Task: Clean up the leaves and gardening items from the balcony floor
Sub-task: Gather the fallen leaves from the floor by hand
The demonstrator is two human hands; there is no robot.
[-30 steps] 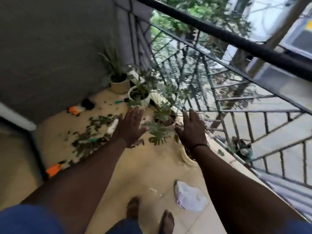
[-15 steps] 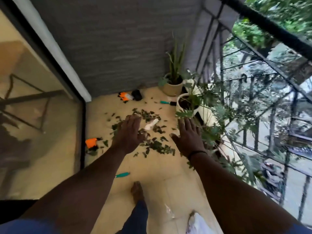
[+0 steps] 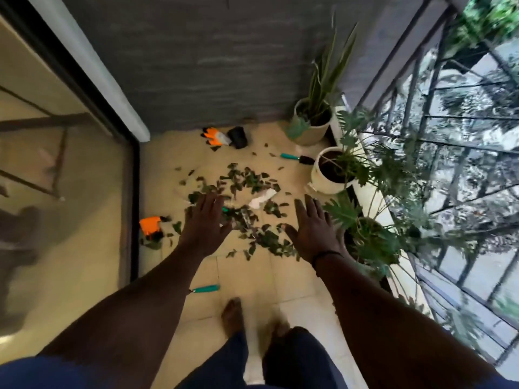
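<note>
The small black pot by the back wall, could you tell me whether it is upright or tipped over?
Tipped over: the black pot lies on its side beside the orange glove.

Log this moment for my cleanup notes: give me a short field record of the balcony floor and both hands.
leaves: scattered pile on the tiled floor, mid-balcony
teal-handled tools: one by the white pot, one near the feet
orange gloves: one by the far wall, one near the glass door
black pot: beside the far glove
white scrap: among the leaves
left hand: open, holds nothing
right hand: open, holds nothing
</note>
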